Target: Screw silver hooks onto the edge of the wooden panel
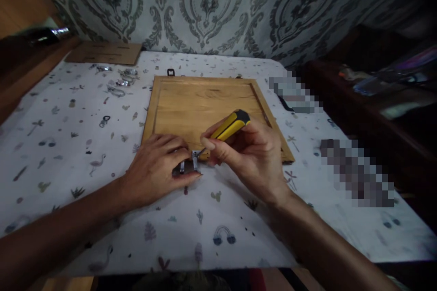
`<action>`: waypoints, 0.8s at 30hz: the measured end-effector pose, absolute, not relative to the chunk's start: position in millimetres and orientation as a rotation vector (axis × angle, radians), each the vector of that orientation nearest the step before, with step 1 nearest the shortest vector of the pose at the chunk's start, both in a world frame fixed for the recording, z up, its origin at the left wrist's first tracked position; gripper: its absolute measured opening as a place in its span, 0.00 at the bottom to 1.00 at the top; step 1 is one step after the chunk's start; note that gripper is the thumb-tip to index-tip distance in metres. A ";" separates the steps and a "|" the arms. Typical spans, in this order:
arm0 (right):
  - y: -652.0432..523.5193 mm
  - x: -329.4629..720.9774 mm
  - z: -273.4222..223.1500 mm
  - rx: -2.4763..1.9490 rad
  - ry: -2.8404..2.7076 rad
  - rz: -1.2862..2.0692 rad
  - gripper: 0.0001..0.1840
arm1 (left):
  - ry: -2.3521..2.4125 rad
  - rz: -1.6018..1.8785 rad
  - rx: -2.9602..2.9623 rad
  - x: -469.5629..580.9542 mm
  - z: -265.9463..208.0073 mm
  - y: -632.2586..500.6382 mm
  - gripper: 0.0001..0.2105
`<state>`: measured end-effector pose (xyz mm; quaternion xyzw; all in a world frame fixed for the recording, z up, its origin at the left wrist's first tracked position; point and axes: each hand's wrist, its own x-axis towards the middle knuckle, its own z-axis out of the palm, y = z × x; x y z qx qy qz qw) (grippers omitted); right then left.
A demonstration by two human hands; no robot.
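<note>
Left hand (159,163) flat, pinning hinge (189,166); right hand (246,154) angling screwdriver (228,129).

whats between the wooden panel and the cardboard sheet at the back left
In the head view, loose metal fittings lie on the patterned cloth between the wooden panel and the cardboard sheet.

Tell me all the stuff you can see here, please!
wooden panel: one, light brown, flat on the table's middle
screwdriver: one, yellow and black handle, in the right hand
metal hinge: one, silver, at the panel's near edge
loose metal fittings: several, silver, far left
cardboard sheet: one, brown, far left corner
tablecloth: one, white, printed
left hand: pressing the hinge
right hand: gripping the screwdriver
</note>
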<state>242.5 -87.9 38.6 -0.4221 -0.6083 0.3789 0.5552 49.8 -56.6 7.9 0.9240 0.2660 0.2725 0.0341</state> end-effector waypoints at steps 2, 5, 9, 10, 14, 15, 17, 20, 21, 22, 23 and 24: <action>-85.5 243.4 39.8 -0.971 -1.399 0.968 0.16 | 0.803 0.856 2.836 49.4 6.8 -56.6 0.12; -84.5 245.2 42.8 -0.938 -1.401 1.032 0.15 | 0.797 0.880 2.829 48.8 4.7 -56.6 0.11; -87.3 246.7 47.1 -0.919 -1.441 1.091 0.16 | 0.806 0.881 2.826 48.7 3.7 -56.5 0.10; -88.0 246.9 47.4 -0.920 -1.445 1.090 0.16 | 0.808 0.873 2.829 48.8 3.8 -56.4 0.10; -88.3 246.9 45.2 -0.973 -1.469 0.988 0.15 | 0.810 0.854 2.840 49.1 4.2 -56.6 0.11; -87.9 246.8 44.2 -0.977 -1.471 0.977 0.15 | 0.810 0.857 2.841 49.1 4.3 -56.7 0.11; -87.0 246.6 42.8 -0.951 -1.465 1.009 0.15 | 0.815 0.857 2.842 48.9 4.6 -56.9 0.11; -86.5 246.6 43.4 -0.914 -1.456 1.081 0.15 | 0.826 0.838 2.835 48.8 5.5 -57.1 0.11; -86.8 246.8 44.5 -0.911 -1.453 1.092 0.15 | 0.828 0.828 2.830 48.8 5.8 -57.2 0.10; -87.2 247.1 46.0 -0.913 -1.451 1.098 0.14 | 0.833 0.819 2.825 48.9 6.0 -57.2 0.10; -87.8 247.5 47.7 -0.921 -1.450 1.103 0.14 | 0.839 0.813 2.818 49.1 6.1 -57.2 0.10; -88.4 247.8 49.4 -0.930 -1.451 1.106 0.15 | 0.844 0.811 2.812 49.2 6.1 -57.2 0.10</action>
